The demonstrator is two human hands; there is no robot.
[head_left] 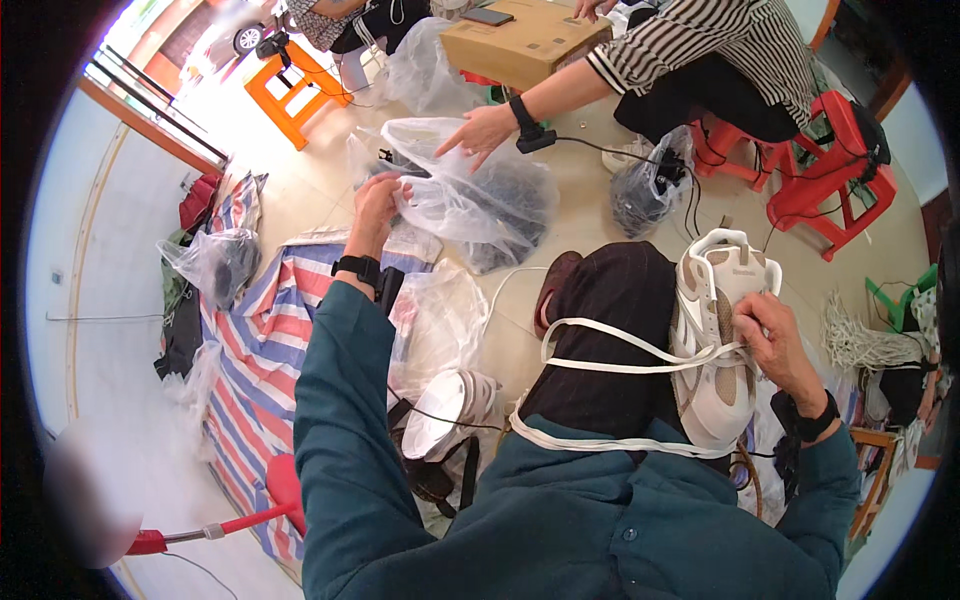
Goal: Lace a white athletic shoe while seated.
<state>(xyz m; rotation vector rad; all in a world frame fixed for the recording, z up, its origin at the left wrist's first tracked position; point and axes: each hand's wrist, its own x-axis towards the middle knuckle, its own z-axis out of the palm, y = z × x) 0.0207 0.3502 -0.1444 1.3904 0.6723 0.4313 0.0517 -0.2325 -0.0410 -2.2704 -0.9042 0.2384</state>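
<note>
A white and beige sneaker (716, 395) lies on my lap, sole toward me. My right hand (775, 345) is closed at its right side, on a long white shoelace (620, 367) that loops left across my dark trousers. Out to the front left, my left hand (378, 205) pinches the edge of a clear plastic bag (500, 205) with dark things inside. Another person's hand (480, 135) reaches over the same bag, fingers spread. Below my left hand, a white shoe (452, 405) stands on the floor near my leg, partly hidden.
A striped woven sheet (265, 370) covers the floor at left. Ahead stand a cardboard box (525, 45) and an orange stool (290, 90). Red stools (840, 175) are at the right, near another filled plastic bag (650, 195). A bundle of white laces (865, 335) hangs at far right.
</note>
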